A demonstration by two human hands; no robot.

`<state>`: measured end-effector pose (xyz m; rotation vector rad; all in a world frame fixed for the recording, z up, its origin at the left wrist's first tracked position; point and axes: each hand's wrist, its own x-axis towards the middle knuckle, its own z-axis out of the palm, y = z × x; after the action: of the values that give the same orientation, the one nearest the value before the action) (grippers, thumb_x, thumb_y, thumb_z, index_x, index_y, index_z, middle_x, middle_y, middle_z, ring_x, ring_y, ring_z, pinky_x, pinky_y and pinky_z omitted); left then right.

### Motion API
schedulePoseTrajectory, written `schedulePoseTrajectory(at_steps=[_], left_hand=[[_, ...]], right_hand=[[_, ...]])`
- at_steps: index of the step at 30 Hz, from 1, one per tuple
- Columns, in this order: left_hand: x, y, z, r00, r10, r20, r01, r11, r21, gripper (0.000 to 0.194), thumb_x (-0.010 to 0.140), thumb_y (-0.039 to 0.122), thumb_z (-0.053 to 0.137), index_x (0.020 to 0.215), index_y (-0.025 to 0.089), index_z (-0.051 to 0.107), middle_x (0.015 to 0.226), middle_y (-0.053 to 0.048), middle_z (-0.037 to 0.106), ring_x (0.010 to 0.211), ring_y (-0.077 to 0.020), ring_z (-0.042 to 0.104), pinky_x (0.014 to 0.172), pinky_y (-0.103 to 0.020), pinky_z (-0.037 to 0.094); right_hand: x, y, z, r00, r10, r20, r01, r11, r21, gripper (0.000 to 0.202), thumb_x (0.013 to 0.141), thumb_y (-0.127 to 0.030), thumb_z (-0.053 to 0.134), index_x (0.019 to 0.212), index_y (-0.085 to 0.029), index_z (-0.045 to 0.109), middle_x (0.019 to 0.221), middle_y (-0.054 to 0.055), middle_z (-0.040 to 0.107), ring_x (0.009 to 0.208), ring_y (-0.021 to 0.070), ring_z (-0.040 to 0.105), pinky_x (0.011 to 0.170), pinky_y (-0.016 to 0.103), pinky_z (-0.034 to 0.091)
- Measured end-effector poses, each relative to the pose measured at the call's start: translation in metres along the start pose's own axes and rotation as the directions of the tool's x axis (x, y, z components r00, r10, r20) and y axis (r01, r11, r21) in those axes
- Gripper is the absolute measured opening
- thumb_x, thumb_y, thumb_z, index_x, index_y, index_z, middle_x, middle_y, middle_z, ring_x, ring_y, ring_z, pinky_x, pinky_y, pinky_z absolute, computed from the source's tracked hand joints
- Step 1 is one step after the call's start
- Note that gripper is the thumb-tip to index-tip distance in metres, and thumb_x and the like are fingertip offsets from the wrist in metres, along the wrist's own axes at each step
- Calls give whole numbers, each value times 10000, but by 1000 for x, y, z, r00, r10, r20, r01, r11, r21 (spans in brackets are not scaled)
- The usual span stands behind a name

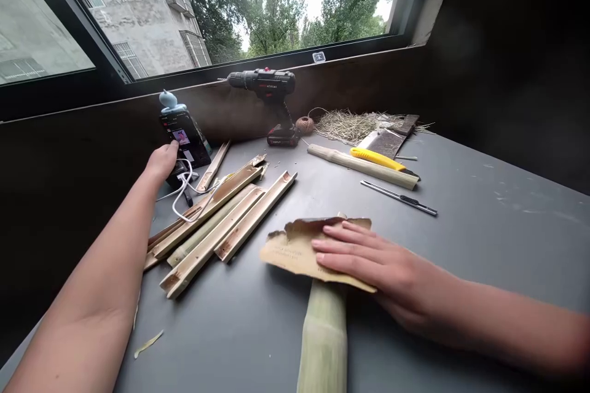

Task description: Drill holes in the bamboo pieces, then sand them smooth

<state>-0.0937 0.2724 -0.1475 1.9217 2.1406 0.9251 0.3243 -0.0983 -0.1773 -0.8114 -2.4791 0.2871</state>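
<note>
My right hand [382, 264] lies with its fingers stretched out flat on a torn piece of sandpaper [290, 252], its printed tan back upward. Its thumb is hidden. The sandpaper lies across a pale green bamboo pole [325, 331] that runs toward me from the front of the table. My left hand [161, 161] reaches to a dark phone [184, 135] propped upright at the back left. One fingertip touches the left edge of its lit screen. The other fingers look curled and are mostly hidden. A white cable [177, 199] hangs just below this hand.
Several split bamboo pieces [258, 215] lie left of centre. Behind stand a cordless drill [271, 98] and a twine ball [305, 125], beside straw [345, 125]. A yellow-handled tool [375, 158] rests by a bamboo stick [359, 166]; a slim craft knife [399, 198] lies nearer.
</note>
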Motion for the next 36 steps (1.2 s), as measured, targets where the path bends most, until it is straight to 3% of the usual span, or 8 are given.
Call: schedulePoseTrajectory(at_steps=[2,6,11,17,22,27,33,36], left_hand=[[-1,1,0,1000,-14,27,13,1000,9,351,949,377,597,1206,138,605,1199,-97,620,1056,-227,622,910,-441,535],[-2,3,-1,999,-19,36,19,1000,14,352,949,377,596,1208,139,604,1198,-96,621,1052,-225,624,907,-439,536],[-1,1,-1,1000,-24,7,24,1000,15,366,954,392,585,1218,140,601,1215,-99,615,1074,-235,617,922,-449,528],[0,1,0,998,-21,62,20,1000,22,344,947,377,601,1189,134,612,1175,-88,629,1036,-225,629,895,-430,542],[-2,2,0,998,-15,57,14,1000,17,352,950,377,596,1209,139,604,1187,-95,625,1042,-222,628,901,-435,539],[-3,3,-2,1000,-13,25,13,1000,18,355,952,388,589,1205,138,607,1198,-97,623,1065,-229,621,923,-448,527],[-3,4,-1,999,-23,31,23,1000,8,354,952,392,589,1194,134,612,1184,-91,627,1052,-231,625,912,-441,533],[-3,3,0,998,-15,64,15,1000,1,344,946,374,603,1192,134,612,1173,-87,631,1036,-226,630,897,-431,541]], right_hand=[[-1,-2,5,999,-45,-18,45,999,10,470,962,-154,373,1406,-116,521,1464,125,531,1478,218,301,1226,444,237],[-1,-9,9,955,-273,113,266,961,74,461,1002,-286,375,1397,-105,531,1504,61,481,1477,221,308,1248,383,164],[0,3,0,1000,11,4,-10,996,-84,493,925,-62,353,1377,-98,547,1466,120,533,1470,229,326,1223,476,243],[-1,-5,2,971,-230,71,231,973,-5,436,997,-227,371,1370,-90,550,1469,112,531,1467,239,335,1238,419,224],[-1,1,-2,999,34,18,-31,991,-133,461,951,-126,371,1373,-124,558,1464,98,542,1467,245,337,1229,477,228],[0,-10,-5,973,-199,114,206,977,-49,410,1007,-266,396,1328,-110,598,1437,87,568,1417,261,426,1239,431,227],[-1,-3,-7,992,-107,-62,104,993,-61,387,1015,-181,365,1307,-101,606,1414,112,586,1422,237,419,1234,433,242],[-1,-13,-5,964,-241,109,238,970,45,438,1037,-258,317,1368,-100,557,1469,65,528,1460,199,352,1258,391,129]])
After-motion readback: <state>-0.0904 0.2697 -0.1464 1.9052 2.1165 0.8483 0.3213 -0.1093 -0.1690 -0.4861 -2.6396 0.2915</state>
